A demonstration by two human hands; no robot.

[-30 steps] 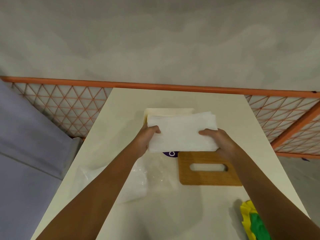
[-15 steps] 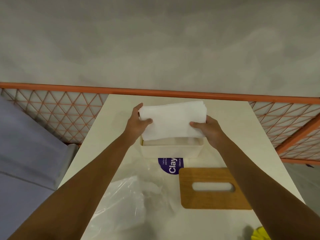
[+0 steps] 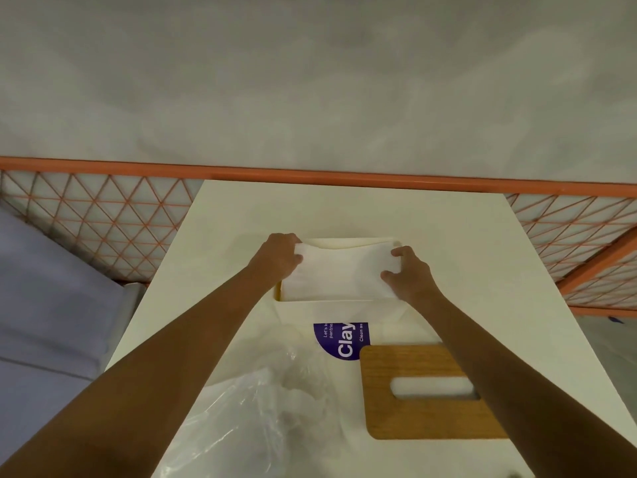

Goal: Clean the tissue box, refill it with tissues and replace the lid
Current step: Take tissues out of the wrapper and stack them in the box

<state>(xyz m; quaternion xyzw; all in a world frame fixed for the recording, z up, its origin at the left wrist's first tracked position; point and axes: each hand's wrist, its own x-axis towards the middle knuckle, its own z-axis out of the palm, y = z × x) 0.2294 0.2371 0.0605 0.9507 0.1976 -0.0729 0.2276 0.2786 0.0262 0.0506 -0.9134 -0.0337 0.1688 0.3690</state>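
Note:
A cream tissue box [image 3: 339, 310] with a purple label stands open in the middle of the white table [image 3: 465, 270]. A white stack of tissues [image 3: 343, 270] lies partly down inside the box. My left hand [image 3: 277, 258] grips the stack's left end and my right hand [image 3: 406, 274] grips its right end, both at the box's rim. The wooden lid [image 3: 420, 391], with an oval slot, lies flat on the table just in front of the box, to the right.
Crumpled clear plastic wrapping [image 3: 262, 408] lies on the table near me, left of the lid. An orange mesh railing [image 3: 103, 219] runs behind the table and down its right side. A grey-blue surface [image 3: 44, 305] sits to the left.
Both hands carried the tissue stack forward over the box and lowered it into the opening. The view shifted, so the yellow and green cloth at the bottom right left the frame.

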